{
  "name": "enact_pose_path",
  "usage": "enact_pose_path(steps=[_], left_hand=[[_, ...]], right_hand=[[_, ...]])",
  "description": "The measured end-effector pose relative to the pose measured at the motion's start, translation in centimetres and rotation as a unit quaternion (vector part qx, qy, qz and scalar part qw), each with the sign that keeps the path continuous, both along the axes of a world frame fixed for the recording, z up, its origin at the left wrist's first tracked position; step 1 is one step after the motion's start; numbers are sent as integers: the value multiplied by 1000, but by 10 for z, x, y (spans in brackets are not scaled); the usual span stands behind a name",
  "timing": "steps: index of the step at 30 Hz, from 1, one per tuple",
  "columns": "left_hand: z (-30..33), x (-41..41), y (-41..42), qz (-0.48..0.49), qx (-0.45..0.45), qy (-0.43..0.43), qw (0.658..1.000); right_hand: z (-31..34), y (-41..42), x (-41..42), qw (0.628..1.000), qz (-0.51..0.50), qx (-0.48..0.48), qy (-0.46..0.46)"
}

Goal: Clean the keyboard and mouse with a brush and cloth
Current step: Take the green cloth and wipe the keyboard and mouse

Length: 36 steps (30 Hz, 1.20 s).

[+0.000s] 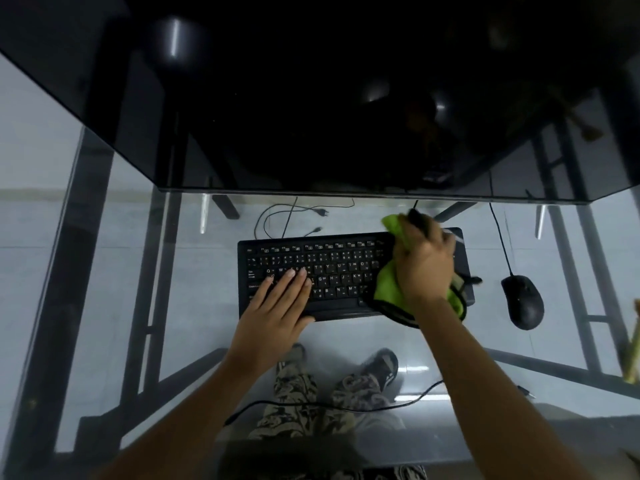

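Head view, looking down through a glass bench (194,327) whose dark frame and the floor show beneath; a black raised shelf (311,98) fills the field from ten to two o'clock. The keyboard (332,271), black, flat and rigid, lies at the centre of the bench, its long axis running from nine to three o'clock; judged stiff and moderately light, it would slide on glass unless pinned, and is best steadied by a flat palm on the keys or the front edge rather than lifted. The left hand (277,303) rests at seven o'clock from the keyboard's centre, fingers straight and together, palm down on the left-hand keys, grip flat and closed on nothing, forearm entering from six o'clock. The right hand (424,268) sits over the keyboard's right end at three o'clock, knuckles up, wrist raised, its grip clamped around the cloth (388,282), a green, soft, limp fabric that bunches under the palm and spills out at twelve and six o'clock; it should be held in a gathered wad so that loose corners do not snag keycaps. A dark object projects from this fist at twelve o'clock; whether it is the brush cannot be told. The mouse (523,301), black, smooth and light, lies apart at three o'clock, its cable (498,233) running toward twelve o'clock.
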<state>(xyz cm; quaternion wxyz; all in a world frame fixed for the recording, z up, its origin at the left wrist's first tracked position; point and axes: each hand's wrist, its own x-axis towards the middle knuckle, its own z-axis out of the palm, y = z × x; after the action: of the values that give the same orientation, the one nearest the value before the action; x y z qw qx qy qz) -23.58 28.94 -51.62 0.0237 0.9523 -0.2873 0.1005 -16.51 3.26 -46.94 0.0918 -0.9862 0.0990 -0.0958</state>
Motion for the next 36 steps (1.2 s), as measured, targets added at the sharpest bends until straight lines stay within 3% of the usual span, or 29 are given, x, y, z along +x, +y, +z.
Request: enact_pose_path(steps=[3,6,9,13,15,17,20,22,25,26,30,34,36], left_hand=[[1,0,0,3,-2,21,1000],[0,-1,2,6,-6,33,999],[0,-1,1,4,0,36,999],[-1,-1,-1,7,3,41,999],[-1,-1,-2,7,3,39,999],[-1,-3,-2,7,4,37,999],[0,-3,-2,4,7,36,999],[0,-2,-1,5,17,41,999],[1,-2,-4,14,28,40,999],[0,-3,-4,15,33,39,999],[3,-1,-5,5,46,42,998],[10,-4,-28,26,17,27,999],[12,-1,-54,71,4,39,997]], right_hand=[[4,35,-4,997,-67,29,1],[5,87,-15,998,57,22,-6],[-3,53,-11,992,127,2,6],[-5,-43,-5,998,-49,28,-11],[2,-42,-2,989,-130,68,-8],[7,-7,-6,994,-92,56,15],[4,3,-19,997,65,31,22],[0,-43,-8,998,26,40,30],[4,-73,-5,986,-143,87,20],[7,-57,-8,988,-132,80,24],[7,-23,-34,995,88,44,27],[4,-72,-23,993,-57,101,17],[7,-59,-27,994,-66,81,14]])
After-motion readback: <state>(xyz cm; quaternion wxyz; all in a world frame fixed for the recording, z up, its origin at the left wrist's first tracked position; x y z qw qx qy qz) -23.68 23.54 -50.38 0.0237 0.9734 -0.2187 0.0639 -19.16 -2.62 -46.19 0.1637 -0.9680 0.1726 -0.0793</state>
